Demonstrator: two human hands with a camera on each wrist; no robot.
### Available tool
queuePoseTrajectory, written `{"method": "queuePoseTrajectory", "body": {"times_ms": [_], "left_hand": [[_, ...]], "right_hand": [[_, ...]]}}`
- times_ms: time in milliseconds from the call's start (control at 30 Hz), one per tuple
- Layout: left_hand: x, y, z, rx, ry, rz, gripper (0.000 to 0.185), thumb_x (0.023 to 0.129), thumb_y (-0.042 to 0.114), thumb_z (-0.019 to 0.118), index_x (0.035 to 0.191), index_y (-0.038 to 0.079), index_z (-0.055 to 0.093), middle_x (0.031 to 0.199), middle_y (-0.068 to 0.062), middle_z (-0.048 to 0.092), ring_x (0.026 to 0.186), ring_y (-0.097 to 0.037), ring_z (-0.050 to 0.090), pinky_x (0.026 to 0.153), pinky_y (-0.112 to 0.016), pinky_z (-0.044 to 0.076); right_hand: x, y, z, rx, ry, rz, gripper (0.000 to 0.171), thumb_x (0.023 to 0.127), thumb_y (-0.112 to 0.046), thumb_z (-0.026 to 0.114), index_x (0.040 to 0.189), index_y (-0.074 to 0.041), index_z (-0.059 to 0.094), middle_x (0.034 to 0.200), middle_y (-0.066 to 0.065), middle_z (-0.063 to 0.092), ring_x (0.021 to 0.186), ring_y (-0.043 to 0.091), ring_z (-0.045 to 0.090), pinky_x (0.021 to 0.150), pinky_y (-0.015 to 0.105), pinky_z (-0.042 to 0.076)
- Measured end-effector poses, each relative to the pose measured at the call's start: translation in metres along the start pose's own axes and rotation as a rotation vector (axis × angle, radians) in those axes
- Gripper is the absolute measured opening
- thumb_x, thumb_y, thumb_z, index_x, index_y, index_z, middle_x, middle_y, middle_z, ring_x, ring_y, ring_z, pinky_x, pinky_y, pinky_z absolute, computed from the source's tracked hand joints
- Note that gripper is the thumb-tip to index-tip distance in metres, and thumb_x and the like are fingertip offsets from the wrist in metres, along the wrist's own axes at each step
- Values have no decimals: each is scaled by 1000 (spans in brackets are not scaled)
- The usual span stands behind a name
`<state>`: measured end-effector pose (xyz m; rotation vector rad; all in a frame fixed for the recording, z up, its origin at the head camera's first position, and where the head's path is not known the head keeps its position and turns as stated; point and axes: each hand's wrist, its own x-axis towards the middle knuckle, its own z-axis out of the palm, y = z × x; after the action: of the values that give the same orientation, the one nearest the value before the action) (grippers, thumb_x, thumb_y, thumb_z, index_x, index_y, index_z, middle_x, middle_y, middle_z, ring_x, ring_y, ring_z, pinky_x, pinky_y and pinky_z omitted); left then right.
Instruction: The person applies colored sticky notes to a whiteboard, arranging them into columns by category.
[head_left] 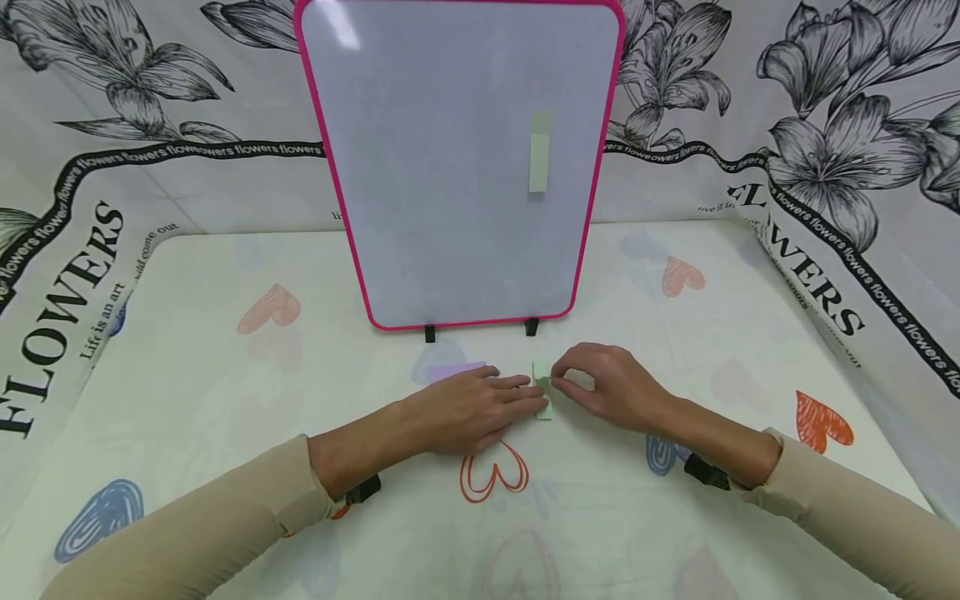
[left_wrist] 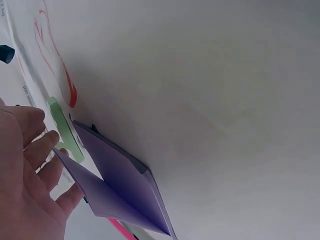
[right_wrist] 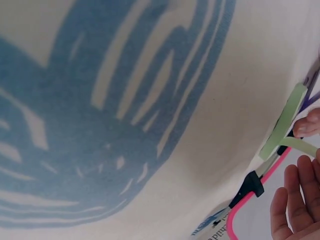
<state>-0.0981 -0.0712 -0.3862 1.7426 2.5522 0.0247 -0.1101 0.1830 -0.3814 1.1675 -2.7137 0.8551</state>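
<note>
A narrow pad of green sticky notes (head_left: 544, 412) lies on the table between my two hands. The thumb and a finger of my right hand (head_left: 618, 390) pinch a green strip, which in the right wrist view curls up off the green pad (right_wrist: 284, 121). My left hand (head_left: 468, 412) reaches flat from the other side, fingers extended, fingertips at the pad's left edge. Beyond the left hand lies a purple sticky pad (head_left: 453, 369), partly covered by it in the head view. The left wrist view shows this purple pad (left_wrist: 125, 180) with its top sheet standing up.
Behind the pads stands a whiteboard (head_left: 450, 167) with a pink rim on small black feet (head_left: 430, 334). A green strip (head_left: 538, 162) is stuck on its right part. Heart-patterned cloth (head_left: 630, 517) covers the table; a flower-printed cloth (head_left: 247, 187) hangs behind.
</note>
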Motion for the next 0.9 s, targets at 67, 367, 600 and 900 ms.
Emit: {"method": "queuePoseTrajectory", "body": {"times_ms": [67,367,600,900], "left_hand": [[0,0,1,14,-23,-10,47,103,23,45,149,17,46,153,2,46,141,-17,41,107,-41,42],[-1,1,2,18,-66,-48,48,104,28,43,151,20,45,155,2,43,144,-18,38,110,-45,38],[-2,2,1,37,-56,-44,47,103,27,44,149,20,48,153,3,45,143,-17,38,109,-44,39],[-1,3,1,45,-57,-43,48,102,26,43,149,19,47,153,2,46,143,-17,38,109,-44,39]], "right_hand": [[0,0,0,-1,1,-3,12,84,-9,80,95,-9,75,90,-5,72,86,15,68,78,34,56],[5,2,0,-25,27,-17,13,83,-9,80,95,-9,75,89,-4,72,86,13,68,78,35,56],[11,6,-1,-37,56,-28,10,84,-9,79,93,-10,75,88,-4,72,85,13,68,77,35,56],[19,9,-4,-47,47,14,13,85,-8,78,97,-8,76,90,0,74,86,18,69,79,38,56]]}}
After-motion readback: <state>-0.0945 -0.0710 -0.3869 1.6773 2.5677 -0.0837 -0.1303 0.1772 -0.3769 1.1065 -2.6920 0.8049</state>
